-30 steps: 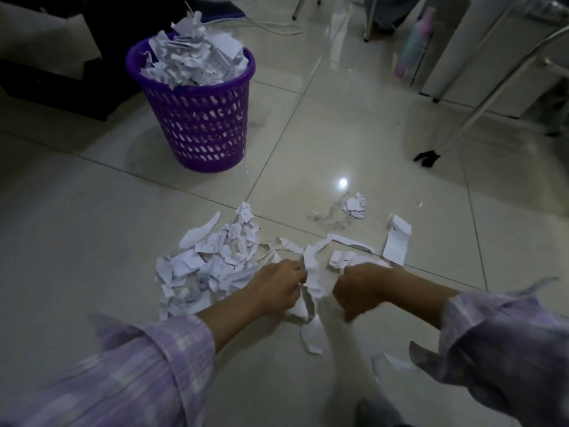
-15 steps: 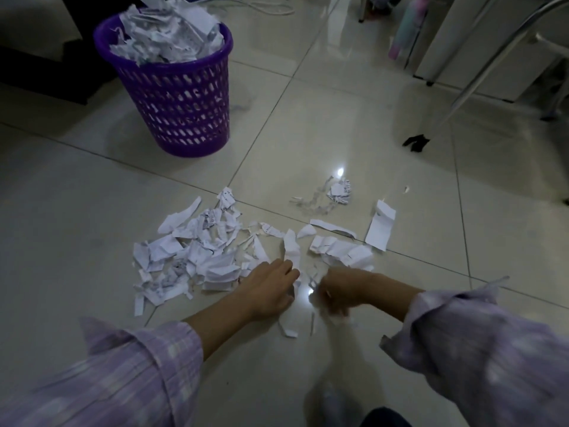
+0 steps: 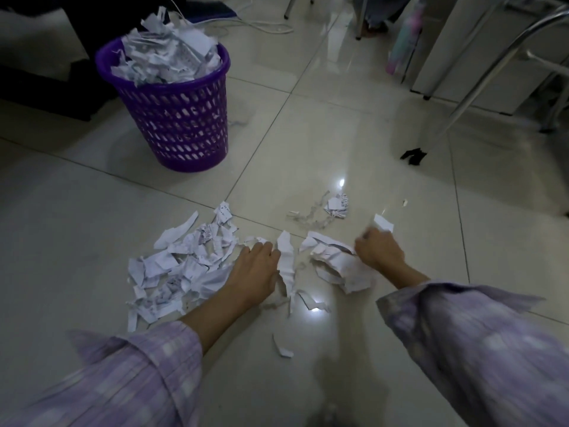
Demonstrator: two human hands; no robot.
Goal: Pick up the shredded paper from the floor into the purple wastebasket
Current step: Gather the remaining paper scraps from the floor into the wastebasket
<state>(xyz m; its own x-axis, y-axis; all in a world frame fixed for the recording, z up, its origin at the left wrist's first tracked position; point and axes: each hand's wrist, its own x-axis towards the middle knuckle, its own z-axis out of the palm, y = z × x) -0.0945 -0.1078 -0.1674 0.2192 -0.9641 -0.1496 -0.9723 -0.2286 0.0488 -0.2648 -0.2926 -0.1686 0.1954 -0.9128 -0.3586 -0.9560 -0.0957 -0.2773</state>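
on the floor near me, raking shredded paper (image 3: 184, 266) into one heap.
left hand (image 3: 257, 268) flat, fingers straight; right hand (image 3: 377, 249) curled on scraps; next, scoop into the purple wastebasket (image 3: 175, 118).

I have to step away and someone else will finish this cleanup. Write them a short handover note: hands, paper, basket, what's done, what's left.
Left hand: flat on the floor, fingers straight, resting against the big paper pile.
Right hand: fingers curled, raking a smaller clump of scraps; whether it actually grips any is unclear.
Purple wastebasket: upright, beyond the pile on the left, already heaped above its rim with shreds.
Done: most paper seems binned.
Left: the big pile, the clump, the strip between the hands, the far small cluster, a piece beyond the right hand and a stray scrap nearest you.
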